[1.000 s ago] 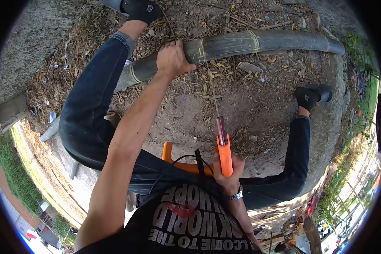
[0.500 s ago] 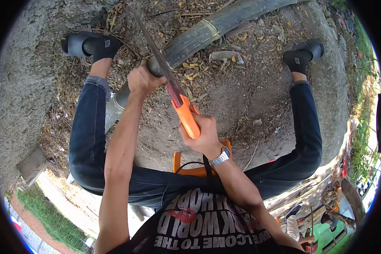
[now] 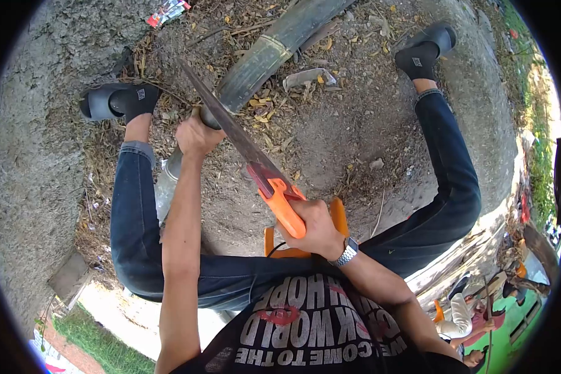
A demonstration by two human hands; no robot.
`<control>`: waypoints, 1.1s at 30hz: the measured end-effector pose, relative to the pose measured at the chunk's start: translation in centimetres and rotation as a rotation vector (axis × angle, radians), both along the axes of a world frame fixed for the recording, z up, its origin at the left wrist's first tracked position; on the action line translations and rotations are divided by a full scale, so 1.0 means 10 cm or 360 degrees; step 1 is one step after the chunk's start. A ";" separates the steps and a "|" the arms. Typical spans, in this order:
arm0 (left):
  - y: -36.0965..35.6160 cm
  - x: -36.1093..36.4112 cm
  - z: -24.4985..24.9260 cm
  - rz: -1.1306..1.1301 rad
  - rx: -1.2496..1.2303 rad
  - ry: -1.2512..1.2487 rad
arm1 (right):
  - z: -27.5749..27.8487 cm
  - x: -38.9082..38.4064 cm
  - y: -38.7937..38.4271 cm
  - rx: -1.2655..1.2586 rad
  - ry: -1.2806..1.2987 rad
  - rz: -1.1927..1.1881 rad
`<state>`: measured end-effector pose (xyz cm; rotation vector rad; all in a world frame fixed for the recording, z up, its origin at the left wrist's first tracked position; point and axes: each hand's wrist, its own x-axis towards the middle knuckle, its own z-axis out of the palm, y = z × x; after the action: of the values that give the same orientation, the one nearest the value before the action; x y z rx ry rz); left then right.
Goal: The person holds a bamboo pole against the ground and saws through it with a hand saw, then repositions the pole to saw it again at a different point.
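Note:
A green bamboo pole point(image 3: 249, 78) runs from the top of the view down to the left, with a pale node ring on it. My left hand point(image 3: 196, 136) is wrapped round the pole's near section. In my right hand point(image 3: 318, 227) is a handsaw point(image 3: 230, 131), its orange handle enclosed by my fingers. The long dark blade crosses over the bamboo just to the right of my left hand, tip up and to the left. Below my left hand, the pole's lower part point(image 3: 169, 177) continues beside my left leg, partly hidden by my forearm.
Bare soil with dry leaves lies between my spread feet. A short pale piece of bamboo point(image 3: 308, 78) rests near the pole. Beneath me is an orange seat point(image 3: 338, 215). A rough concrete slab point(image 3: 31, 143) rises at left. Another person point(image 3: 480, 324) is at lower right.
The saw has been drawn back toward my body, with my right hand lower and further right. My left hand keeps its grip on the bamboo, while the whole view has shifted slightly.

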<state>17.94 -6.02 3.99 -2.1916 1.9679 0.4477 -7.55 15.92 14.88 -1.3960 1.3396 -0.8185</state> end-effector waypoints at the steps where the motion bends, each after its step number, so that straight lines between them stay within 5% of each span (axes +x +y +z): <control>1: 0.01 0.04 0.05 -0.0114 -0.0049 0.0098 | 0.03 0.01 0.17 -0.0031 0.0020 0.0020; 10: -0.12 0.11 0.04 -0.0157 0.0129 0.0048 | -0.10 0.13 -0.05 -0.0097 -0.0114 -0.0189; 18: -0.06 0.09 0.04 -0.0066 -0.0061 0.0099 | 0.34 0.31 -0.41 0.0008 -0.0083 -0.0063; 22: -0.11 0.06 0.02 -0.0034 0.0075 0.0060 | 0.00 0.53 -0.58 -0.0122 0.0101 -0.0022; 29: -0.08 0.07 0.09 -0.0085 0.0177 0.0098 | 0.21 -0.13 0.38 -0.0054 -0.0035 -0.0086; 31: 0.03 -0.01 0.04 -0.0044 0.0016 -0.0044 | 0.04 0.08 -0.08 0.0011 -0.0061 -0.0088; 33: 0.12 0.12 -0.18 -0.0066 0.0171 -0.0008 | -0.41 0.57 -0.79 -0.0336 0.0110 -0.0056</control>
<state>19.16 -4.81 2.17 -2.0813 1.9351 0.5284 -1.88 8.01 10.83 -1.5809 1.3643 -0.9652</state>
